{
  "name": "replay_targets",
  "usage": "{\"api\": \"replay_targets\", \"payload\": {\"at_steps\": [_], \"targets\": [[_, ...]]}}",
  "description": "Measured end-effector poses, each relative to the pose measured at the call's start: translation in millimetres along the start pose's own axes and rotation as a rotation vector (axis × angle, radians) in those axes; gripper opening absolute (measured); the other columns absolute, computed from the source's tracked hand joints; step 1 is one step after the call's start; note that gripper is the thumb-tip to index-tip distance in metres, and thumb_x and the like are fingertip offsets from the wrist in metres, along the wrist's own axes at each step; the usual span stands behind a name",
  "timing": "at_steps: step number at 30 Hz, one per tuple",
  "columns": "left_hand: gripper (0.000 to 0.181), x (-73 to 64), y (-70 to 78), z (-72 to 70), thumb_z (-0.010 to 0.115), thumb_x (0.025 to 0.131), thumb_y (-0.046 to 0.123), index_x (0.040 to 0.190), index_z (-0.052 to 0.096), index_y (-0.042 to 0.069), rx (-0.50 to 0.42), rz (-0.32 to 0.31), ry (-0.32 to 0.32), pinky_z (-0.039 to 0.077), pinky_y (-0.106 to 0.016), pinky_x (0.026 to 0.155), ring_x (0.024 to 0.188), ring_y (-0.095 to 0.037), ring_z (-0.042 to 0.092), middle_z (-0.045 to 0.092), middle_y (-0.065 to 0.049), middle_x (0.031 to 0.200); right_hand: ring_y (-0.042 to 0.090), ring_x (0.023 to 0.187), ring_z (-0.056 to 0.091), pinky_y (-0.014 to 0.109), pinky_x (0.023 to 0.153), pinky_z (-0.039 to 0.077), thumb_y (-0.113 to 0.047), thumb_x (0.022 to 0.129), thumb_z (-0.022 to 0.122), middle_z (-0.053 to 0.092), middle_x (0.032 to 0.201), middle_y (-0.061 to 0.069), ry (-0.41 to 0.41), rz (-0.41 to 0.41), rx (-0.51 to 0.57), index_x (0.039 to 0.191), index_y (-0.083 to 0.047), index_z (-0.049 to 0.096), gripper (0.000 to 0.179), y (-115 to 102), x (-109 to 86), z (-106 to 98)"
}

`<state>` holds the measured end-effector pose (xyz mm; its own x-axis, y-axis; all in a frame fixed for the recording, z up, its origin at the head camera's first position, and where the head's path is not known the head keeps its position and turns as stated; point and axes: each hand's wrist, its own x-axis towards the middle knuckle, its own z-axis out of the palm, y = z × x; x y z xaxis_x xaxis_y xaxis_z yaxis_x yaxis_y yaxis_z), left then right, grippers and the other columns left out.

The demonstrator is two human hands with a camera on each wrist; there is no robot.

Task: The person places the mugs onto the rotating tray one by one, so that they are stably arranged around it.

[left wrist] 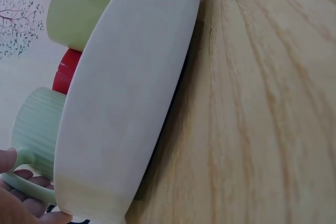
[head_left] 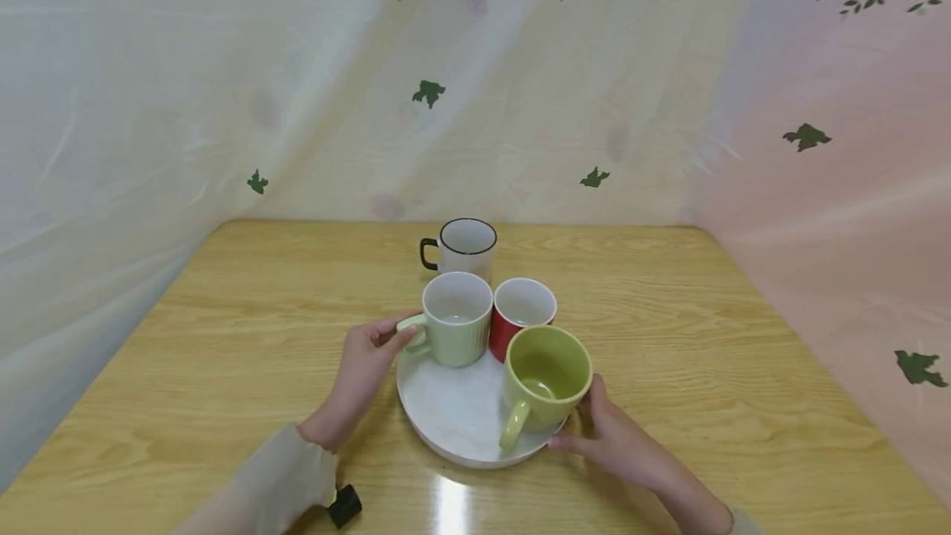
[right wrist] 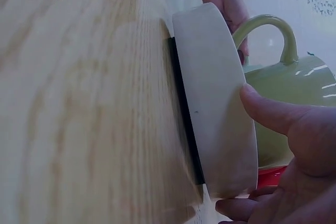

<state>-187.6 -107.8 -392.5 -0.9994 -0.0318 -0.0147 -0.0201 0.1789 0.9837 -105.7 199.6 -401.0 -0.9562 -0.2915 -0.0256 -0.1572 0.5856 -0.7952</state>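
On a thick round white tray stand a pale green ribbed mug, a red cup with a white inside and a yellow-green mug. My left hand pinches the pale green mug's handle between thumb and fingers. At the tray's right edge, my right hand is spread beside the yellow-green mug. In the right wrist view its thumb meets the tray's rim, and its fingers lie by the tray's side.
Behind the pale green mug is a white mug with a black rim and black handle. The wooden table extends to both sides, with a leaf-printed cloth hanging behind. A small black object sits at my left sleeve.
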Motion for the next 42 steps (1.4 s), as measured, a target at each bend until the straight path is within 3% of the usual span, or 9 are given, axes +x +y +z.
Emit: {"api": "replay_targets", "payload": {"at_steps": [9, 16, 19, 23, 28, 34, 42], "targets": [[0.028, -0.7, 2.2, 1.9, 0.063, 0.094, 0.014, 0.121, 0.067, 0.005, 0.004, -0.014, 0.001, 0.052, -0.029, 0.100, 0.118, -0.021, 0.061, 0.066, -0.012, 0.125, 0.049, 0.140, 0.028, 0.063, 0.114, 0.021, -0.029, 0.079, 0.079, 0.033, 0.147, 0.038, 0.002, -0.007, -0.010, 0.135, 0.007, 0.025, 0.085, 0.6, 0.0, -1.2], [0.029, -4.9, 2.1, 1.5, 0.064, 0.093, 0.013, 0.119, 0.067, 0.002, -0.010, -0.011, 0.033, 0.050, -0.010, 0.083, 0.099, -0.003, 0.062, 0.067, -0.016, 0.123, 0.047, 0.140, 0.032, 0.062, 0.115, 0.019, -0.031, 0.080, 0.078, 0.036, 0.147, 0.035, -0.012, -0.011, 0.038, 0.135, 0.004, 0.026, 0.083, 3.4, 1.5, 3.8], [0.029, -6.1, 3.0, 2.3, 0.064, 0.093, 0.012, 0.119, 0.067, 0.000, -0.019, 0.000, 0.038, 0.050, -0.008, 0.082, 0.095, 0.000, 0.062, 0.067, -0.017, 0.122, 0.046, 0.140, 0.031, 0.061, 0.116, 0.018, -0.031, 0.080, 0.078, 0.036, 0.147, 0.035, -0.009, -0.007, 0.039, 0.135, 0.005, 0.026, 0.084, 2.8, 1.4, 3.4], [0.029, -6.5, 3.6, 3.8, 0.064, 0.093, 0.012, 0.119, 0.066, -0.001, -0.028, -0.005, 0.041, 0.050, -0.008, 0.080, 0.092, 0.001, 0.062, 0.067, -0.019, 0.122, 0.046, 0.140, 0.032, 0.062, 0.115, 0.018, -0.031, 0.081, 0.078, 0.037, 0.146, 0.035, 0.001, -0.005, 0.029, 0.136, 0.005, 0.026, 0.084, 2.3, 0.5, 1.6], [0.029, -5.9, 3.5, 4.7, 0.064, 0.093, 0.013, 0.119, 0.066, 0.000, -0.017, -0.018, 0.041, 0.050, -0.008, 0.082, 0.101, -0.006, 0.063, 0.067, -0.017, 0.123, 0.045, 0.141, 0.031, 0.061, 0.116, 0.017, -0.032, 0.080, 0.078, 0.036, 0.147, 0.035, -0.001, 0.011, 0.025, 0.134, 0.005, 0.027, 0.082, 3.1, 0.2, 2.0], [0.029, -4.7, 2.8, 2.6, 0.064, 0.093, 0.013, 0.120, 0.066, 0.001, -0.017, -0.012, 0.026, 0.053, -0.017, 0.091, 0.114, -0.019, 0.063, 0.066, -0.015, 0.125, 0.047, 0.140, 0.031, 0.061, 0.116, 0.018, -0.030, 0.080, 0.078, 0.034, 0.148, 0.036, -0.010, 0.001, 0.038, 0.134, 0.004, 0.026, 0.083, 2.7, 1.0, 2.2], [0.030, -2.8, 3.0, 0.3, 0.063, 0.094, 0.016, 0.121, 0.066, 0.003, -0.019, -0.024, 0.004, 0.049, -0.037, 0.105, 0.121, -0.025, 0.059, 0.065, -0.014, 0.127, 0.053, 0.139, 0.028, 0.067, 0.113, 0.019, -0.030, 0.078, 0.080, 0.027, 0.150, 0.037, -0.045, 0.000, 0.041, 0.144, 0.004, 0.016, 0.098, 4.6, 3.1, -4.8]]}}
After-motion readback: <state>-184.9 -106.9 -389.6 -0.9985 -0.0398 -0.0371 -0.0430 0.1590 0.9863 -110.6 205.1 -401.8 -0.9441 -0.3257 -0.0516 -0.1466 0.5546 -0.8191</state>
